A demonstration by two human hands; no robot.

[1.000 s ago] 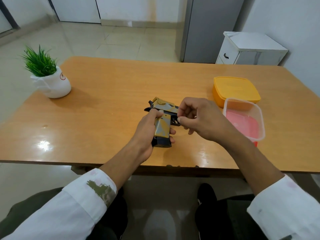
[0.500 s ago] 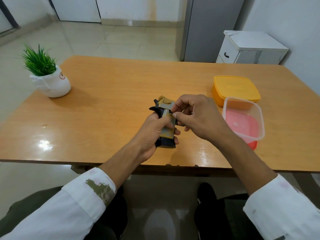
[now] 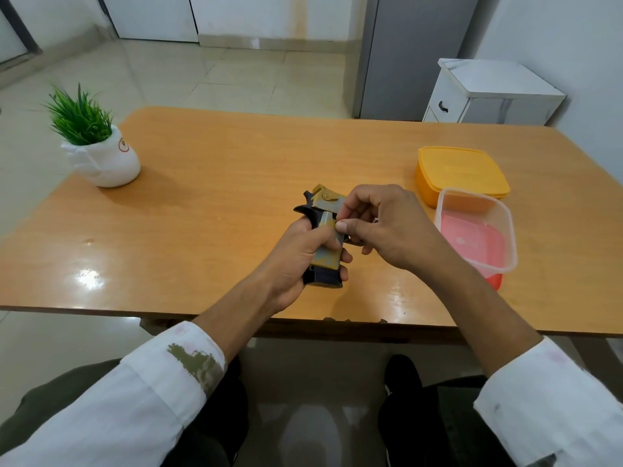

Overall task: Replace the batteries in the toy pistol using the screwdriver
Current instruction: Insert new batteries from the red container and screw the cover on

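Toy pistol [image 3: 324, 259] clasped by the handle in left hand [image 3: 295, 261], pinched at its side by right hand [image 3: 387, 227]. Risks slipping onto the table [image 3: 236, 163] if tugged too hard.

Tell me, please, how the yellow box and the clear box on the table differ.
The yellow box is opaque and lidded; the clear box is see-through and looks open. The yellow box sits farther from the person, the clear box nearer. Both are rounded-corner plastic boxes on the table.
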